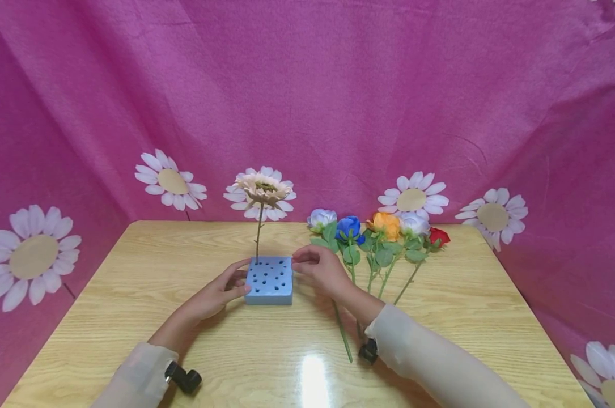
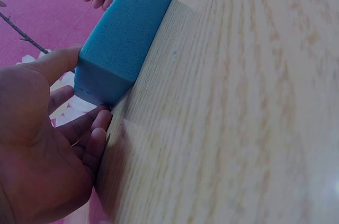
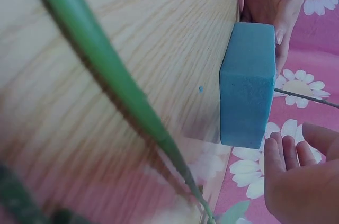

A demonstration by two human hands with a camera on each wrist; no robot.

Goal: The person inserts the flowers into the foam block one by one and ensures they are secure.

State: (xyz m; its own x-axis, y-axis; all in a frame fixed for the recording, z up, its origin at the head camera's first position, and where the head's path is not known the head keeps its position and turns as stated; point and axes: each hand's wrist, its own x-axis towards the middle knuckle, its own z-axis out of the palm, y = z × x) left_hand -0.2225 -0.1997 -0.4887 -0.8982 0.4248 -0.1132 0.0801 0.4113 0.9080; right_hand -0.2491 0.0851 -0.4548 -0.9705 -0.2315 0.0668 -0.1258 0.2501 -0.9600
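On the table sits a light-blue foam block (image 1: 268, 281) with many holes in its top. An upright cream daisy-like flower (image 1: 263, 190) has its stem in the block near the back left corner. My left hand (image 1: 216, 292) touches the block's left side, thumb toward the front and fingers toward the back. The left wrist view shows its thumb at the block's edge (image 2: 124, 33) and the other fingers loosely bent. Beside the right back corner is my right hand (image 1: 319, 269), holding nothing; its fingers look relaxed in the right wrist view. Whether they touch the block, I cannot tell.
Several artificial roses lie right of the block: a blue rose (image 1: 349, 228), an orange rose (image 1: 385, 225), a red rose (image 1: 439, 236) and pale ones. Their stems reach under my right forearm. A pink cloth (image 1: 307, 113) with printed daisies hangs behind the wooden table (image 1: 225, 362).
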